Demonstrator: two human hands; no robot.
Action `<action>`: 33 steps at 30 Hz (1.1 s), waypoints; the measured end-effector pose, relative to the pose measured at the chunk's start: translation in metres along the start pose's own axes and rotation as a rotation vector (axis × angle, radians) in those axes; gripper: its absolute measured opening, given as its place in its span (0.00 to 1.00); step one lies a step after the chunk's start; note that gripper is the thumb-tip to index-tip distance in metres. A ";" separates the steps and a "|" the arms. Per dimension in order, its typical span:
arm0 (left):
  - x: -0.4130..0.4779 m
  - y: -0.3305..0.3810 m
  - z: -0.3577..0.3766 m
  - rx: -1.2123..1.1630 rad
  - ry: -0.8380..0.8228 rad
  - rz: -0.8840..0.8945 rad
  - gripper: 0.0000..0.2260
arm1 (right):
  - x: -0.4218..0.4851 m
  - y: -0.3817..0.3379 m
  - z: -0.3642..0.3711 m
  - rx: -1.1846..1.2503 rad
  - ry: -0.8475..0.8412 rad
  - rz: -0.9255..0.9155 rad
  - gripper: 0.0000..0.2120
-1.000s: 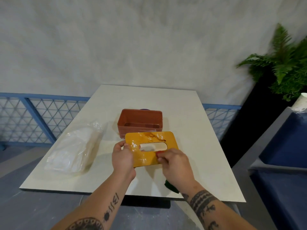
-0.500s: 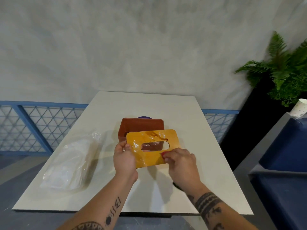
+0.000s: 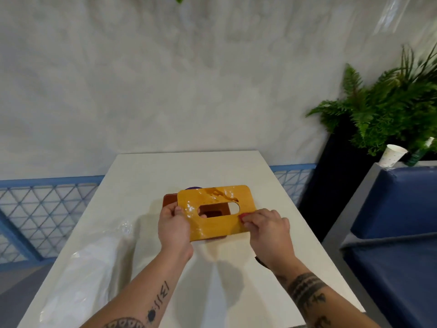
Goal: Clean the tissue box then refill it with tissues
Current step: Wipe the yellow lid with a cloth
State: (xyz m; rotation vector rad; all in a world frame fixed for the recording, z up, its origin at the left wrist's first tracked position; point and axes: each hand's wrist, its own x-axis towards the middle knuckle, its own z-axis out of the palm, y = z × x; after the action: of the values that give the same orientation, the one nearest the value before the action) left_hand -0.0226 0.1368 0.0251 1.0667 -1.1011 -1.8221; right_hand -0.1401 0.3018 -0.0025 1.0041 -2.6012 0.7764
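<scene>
Holding the lid (image 3: 216, 210) over the box (image 3: 169, 199), I pinch it with my left hand (image 3: 173, 224) and right hand (image 3: 266, 229); tissues (image 3: 82, 275) lie bagged, refill undone.

Both forearms are seen bare over the table (image 3: 189, 169). The left forearm (image 3: 142, 301) is inked with dark script-like marks, a small round figure and, nearest the table's front edge, a patterned band. The right forearm (image 3: 307, 290) is ringed by broad dark stripes, with small figures beside them. Red polish is worn on the right hand (image 3: 269, 233).
</scene>
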 end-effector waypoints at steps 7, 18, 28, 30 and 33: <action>0.006 -0.005 0.005 0.099 -0.090 -0.026 0.08 | 0.040 0.002 -0.021 -0.073 0.017 0.134 0.11; 0.027 -0.005 0.007 0.143 -0.026 -0.053 0.07 | 0.046 0.000 0.007 -0.054 -0.046 0.062 0.11; 0.025 -0.008 0.026 0.102 0.056 -0.011 0.07 | 0.077 0.007 0.018 0.025 -0.045 -0.105 0.07; 0.026 -0.006 0.029 0.109 0.051 -0.007 0.06 | 0.075 0.009 0.022 0.013 -0.067 -0.236 0.07; 0.024 -0.002 0.032 0.135 0.049 0.009 0.06 | 0.082 0.023 0.018 0.025 -0.055 -0.206 0.07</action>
State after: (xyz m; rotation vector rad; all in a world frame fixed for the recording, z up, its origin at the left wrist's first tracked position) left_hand -0.0609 0.1261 0.0256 1.1761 -1.2115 -1.7257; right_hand -0.2168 0.2615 0.0070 1.2938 -2.4862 0.7405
